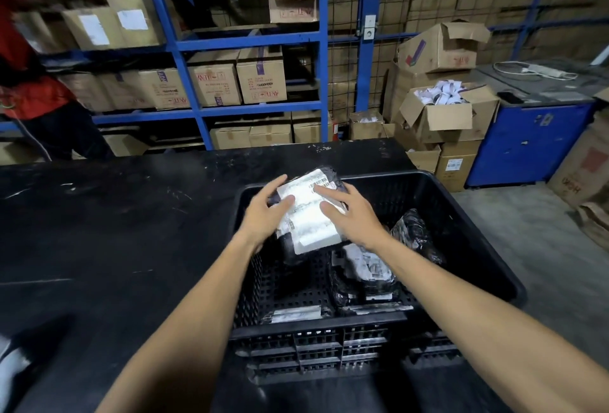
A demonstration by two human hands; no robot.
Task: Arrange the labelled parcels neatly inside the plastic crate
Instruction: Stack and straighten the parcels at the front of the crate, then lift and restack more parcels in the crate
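Both hands are on one labelled parcel (308, 211) at centre frame, over the far left corner of the black plastic crate (474, 234). The left hand (263, 215) cups its left edge, fingers spread; the right hand (352, 215) lies flat on the label, fingers splayed. Lower in the crate, more wrapped parcels (362, 271) crowd the right side and near wall, with bare floor open at the left. The black table (99, 231) stretches clear to the left. Upper left, a person in red (29, 83) stands by blue shelving (184, 46) stacked with cartons. The label's barcode shows, the print too blurred to read.
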